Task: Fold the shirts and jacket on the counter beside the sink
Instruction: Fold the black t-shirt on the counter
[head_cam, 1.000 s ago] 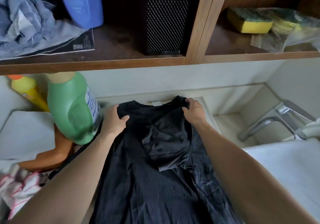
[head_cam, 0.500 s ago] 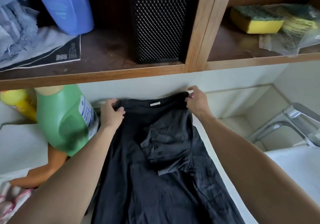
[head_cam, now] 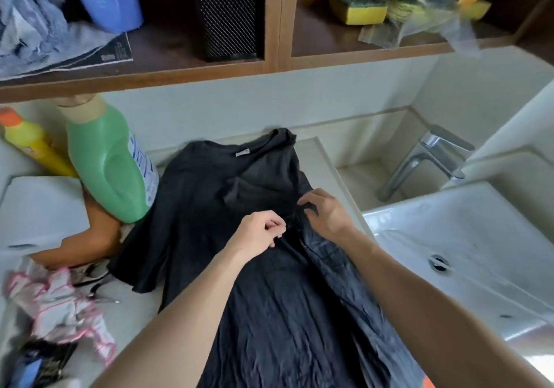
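Black shirt (head_cam: 209, 222) lies flat on counter (head_cam: 314, 153), collar on the far side of both hands. Right hand (head_cam: 325, 216) curls its fingers into the folded sleeve cloth mid-shirt, pinching it. Left hand (head_cam: 260, 233) is just beside it, fingers curled at the cloth; cannot tell if it grips. Sink (head_cam: 449, 237) is right of right hand, green bottle (head_cam: 108, 165) left of left hand.

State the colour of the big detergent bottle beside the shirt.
The detergent bottle is green, clearest in the head view.
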`<state>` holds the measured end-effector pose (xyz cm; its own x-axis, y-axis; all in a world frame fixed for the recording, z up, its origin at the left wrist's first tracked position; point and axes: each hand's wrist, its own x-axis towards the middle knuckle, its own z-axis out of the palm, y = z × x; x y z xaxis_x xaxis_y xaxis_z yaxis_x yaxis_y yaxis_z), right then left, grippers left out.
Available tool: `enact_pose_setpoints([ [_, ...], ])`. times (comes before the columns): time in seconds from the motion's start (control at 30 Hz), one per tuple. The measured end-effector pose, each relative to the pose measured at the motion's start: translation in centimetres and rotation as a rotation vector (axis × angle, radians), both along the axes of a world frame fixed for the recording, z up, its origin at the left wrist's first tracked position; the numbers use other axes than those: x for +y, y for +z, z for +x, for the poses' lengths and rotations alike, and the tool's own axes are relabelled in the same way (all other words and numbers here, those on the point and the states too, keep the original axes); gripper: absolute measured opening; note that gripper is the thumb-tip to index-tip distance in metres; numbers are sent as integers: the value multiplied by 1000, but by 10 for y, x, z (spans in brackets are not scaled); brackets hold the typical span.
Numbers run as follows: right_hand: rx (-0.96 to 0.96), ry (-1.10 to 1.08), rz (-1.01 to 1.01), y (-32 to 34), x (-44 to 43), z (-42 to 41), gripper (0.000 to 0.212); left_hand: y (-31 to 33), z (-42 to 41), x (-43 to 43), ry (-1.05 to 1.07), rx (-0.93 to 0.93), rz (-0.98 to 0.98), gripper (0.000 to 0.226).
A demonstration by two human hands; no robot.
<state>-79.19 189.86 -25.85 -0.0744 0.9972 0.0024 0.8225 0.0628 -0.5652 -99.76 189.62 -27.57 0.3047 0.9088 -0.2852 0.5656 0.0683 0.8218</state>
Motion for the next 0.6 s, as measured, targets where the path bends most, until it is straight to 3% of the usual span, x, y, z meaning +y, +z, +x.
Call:
enact_pose_setpoints([
  [0.13, 9, -65, -108, 5, -53, 19, 30, 1, 27, -38, -1, -98, -301, 16],
  [0.27, 11, -111, -149, 7, -108, 35, 29, 3, 57, -76, 14, -183, -636, 40],
  [0.47, 22, -196, -139, -6, -194, 54, 29, -6, 96, -126, 122, -323, -608, 21],
  [0.6, -40, -270, -180, -17, -239, 59, 51, -12, 98, -146, 258, -522, -684, 24],
])
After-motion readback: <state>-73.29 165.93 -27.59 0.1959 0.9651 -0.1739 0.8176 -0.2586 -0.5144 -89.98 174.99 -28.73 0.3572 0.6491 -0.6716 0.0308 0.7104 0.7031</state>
